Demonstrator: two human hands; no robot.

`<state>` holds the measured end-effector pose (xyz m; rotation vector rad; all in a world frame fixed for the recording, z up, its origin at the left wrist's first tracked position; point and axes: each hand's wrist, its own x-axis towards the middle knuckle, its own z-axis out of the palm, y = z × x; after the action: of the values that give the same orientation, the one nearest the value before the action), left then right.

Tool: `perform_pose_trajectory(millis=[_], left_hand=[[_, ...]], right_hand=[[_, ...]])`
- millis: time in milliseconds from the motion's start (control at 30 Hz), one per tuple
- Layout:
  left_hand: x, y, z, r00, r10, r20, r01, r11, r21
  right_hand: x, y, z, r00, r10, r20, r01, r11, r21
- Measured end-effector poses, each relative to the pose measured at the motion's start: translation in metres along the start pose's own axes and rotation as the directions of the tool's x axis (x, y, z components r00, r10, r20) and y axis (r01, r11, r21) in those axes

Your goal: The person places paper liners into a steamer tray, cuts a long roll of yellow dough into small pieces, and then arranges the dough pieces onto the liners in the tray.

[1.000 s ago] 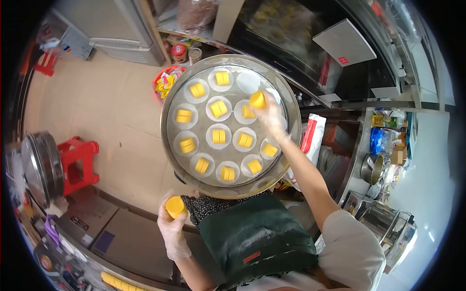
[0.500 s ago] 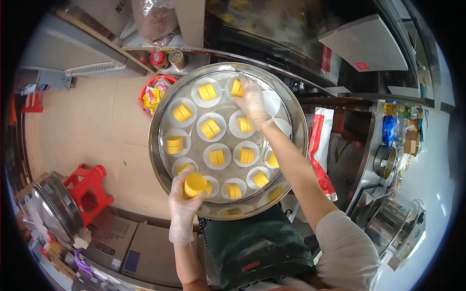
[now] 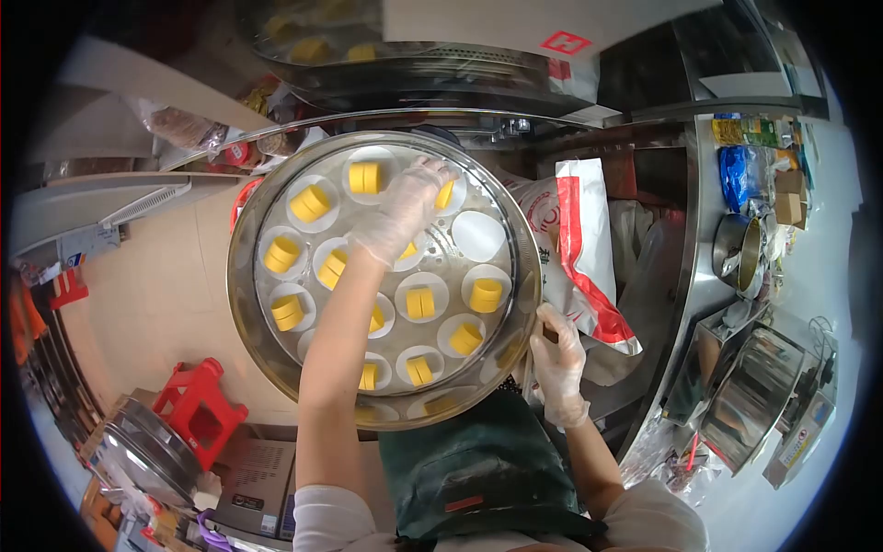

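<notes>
My left hand (image 3: 414, 202), in a clear plastic glove, reaches across a large round metal steamer tray (image 3: 248, 340). Its fingers are bent down at a yellow dough piece (image 3: 444, 195) on a white paper round near the far rim, and they hide part of it. Several more yellow dough pieces (image 3: 365, 178), each split by a groove, sit on paper rounds. One bare paper round (image 3: 479, 236) lies to the right of my left hand. My gloved right hand (image 3: 558, 363) is at the tray's right rim, fingers curved and apart, with nothing visible in it.
Right of the tray stands a white and red bag (image 3: 589, 258). Farther right, a counter carries a metal pot (image 3: 740, 253) and a blue packet (image 3: 734, 179). A red stool (image 3: 198, 409) stands on the floor at lower left. Dark glass-fronted equipment (image 3: 313, 74) is beyond the tray.
My right hand has left the far dough piece and moved to the right rim. My left hand, which held a yellow dough cylinder at the near left, now reaches to the far side. The view has shifted.
</notes>
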<state>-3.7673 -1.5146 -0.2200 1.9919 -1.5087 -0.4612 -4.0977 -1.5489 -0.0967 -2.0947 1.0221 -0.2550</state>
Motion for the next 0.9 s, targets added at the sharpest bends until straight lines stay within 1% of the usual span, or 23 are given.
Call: perform_pose_trajectory(millis=[67,100,200,267,300,367,400,433,500,533,567,600,633,667,700,733,767,800,833,867,900], left_hand=[[0.009,-0.006,0.015,0.995,-0.033,0.097,0.025,0.997,0.079],[0.013,-0.006,0.018,0.989,-0.052,0.141,0.036,0.992,0.120],[0.021,-0.004,0.020,0.975,-0.046,0.216,-0.019,0.957,0.288],[0.014,0.003,0.010,0.997,-0.006,0.082,-0.017,0.960,0.279],[0.007,0.007,0.003,1.000,0.008,0.005,-0.009,0.961,0.277],[-0.020,0.021,-0.007,0.974,-0.071,-0.213,0.122,0.964,0.236],[-0.039,0.031,-0.013,0.940,-0.112,-0.322,0.187,0.959,0.212],[-0.064,0.045,-0.018,0.892,-0.231,-0.389,0.297,0.947,0.119],[-0.126,0.085,-0.021,0.755,-0.448,-0.479,0.482,0.874,-0.058],[-0.161,0.107,-0.017,0.665,-0.546,-0.510,0.562,0.815,-0.139],[-0.195,0.133,-0.013,0.603,-0.589,-0.537,0.599,0.780,-0.183],[-0.230,0.157,-0.011,0.519,-0.637,-0.570,0.641,0.731,-0.233],[-0.263,0.180,-0.015,0.420,-0.657,-0.627,0.660,0.695,-0.286],[-0.298,0.208,-0.016,0.304,-0.671,-0.677,0.679,0.651,-0.341],[-0.334,0.239,-0.018,0.173,-0.674,-0.718,0.696,0.600,-0.395],[-0.372,0.271,-0.021,-0.015,-0.673,-0.739,0.741,0.489,-0.461],[-0.414,0.300,-0.014,-0.159,-0.615,-0.772,0.792,0.387,-0.472],[-0.455,0.333,-0.004,-0.336,-0.563,-0.755,0.791,0.267,-0.551],[-0.502,0.360,0.005,-0.487,-0.490,-0.722,0.758,0.174,-0.629],[-0.538,0.393,0.017,-0.649,-0.397,-0.649,0.662,0.125,-0.739],[-0.565,0.429,0.031,-0.778,-0.295,-0.554,0.549,0.109,-0.829]], right_hand=[[-0.006,0.005,-0.010,0.999,0.033,-0.011,-0.033,0.999,0.026],[-0.005,0.007,-0.014,1.000,0.022,-0.014,-0.022,0.999,0.027],[-0.004,0.011,-0.020,1.000,0.002,-0.012,-0.001,0.999,0.037],[-0.004,0.014,-0.022,1.000,-0.002,0.014,0.001,0.998,0.063],[-0.005,0.014,-0.024,0.999,0.029,0.018,-0.030,0.996,0.086],[-0.008,0.013,-0.027,0.996,0.081,0.033,-0.085,0.987,0.138],[-0.008,0.015,-0.028,0.996,0.068,0.053,-0.075,0.986,0.149],[-0.008,0.020,-0.029,0.996,0.052,0.076,-0.063,0.985,0.162],[-0.008,0.016,-0.031,0.992,0.025,0.125,-0.050,0.978,0.203],[-0.008,0.010,-0.029,0.987,0.009,0.159,-0.047,0.972,0.231],[-0.009,0.004,-0.026,0.977,-0.017,0.213,-0.040,0.964,0.261],[-0.010,0.002,-0.026,0.965,-0.085,0.249,0.021,0.968,0.250],[-0.010,0.001,-0.027,0.938,-0.160,0.306,0.085,0.966,0.246],[-0.011,-0.007,-0.026,0.924,-0.195,0.329,0.113,0.961,0.252],[-0.013,-0.019,-0.024,0.902,-0.231,0.365,0.140,0.956,0.259],[-0.017,-0.036,-0.021,0.869,-0.261,0.421,0.146,0.947,0.286],[-0.022,-0.048,-0.018,0.834,-0.286,0.473,0.148,0.940,0.306],[-0.022,-0.041,-0.011,0.781,-0.306,0.544,0.179,0.945,0.274],[-0.038,-0.056,0.003,0.740,-0.316,0.594,0.165,0.941,0.295],[-0.050,-0.058,0.014,0.680,-0.338,0.651,0.163,0.935,0.315],[-0.063,-0.059,0.024,0.626,-0.354,0.694,0.162,0.930,0.329]])
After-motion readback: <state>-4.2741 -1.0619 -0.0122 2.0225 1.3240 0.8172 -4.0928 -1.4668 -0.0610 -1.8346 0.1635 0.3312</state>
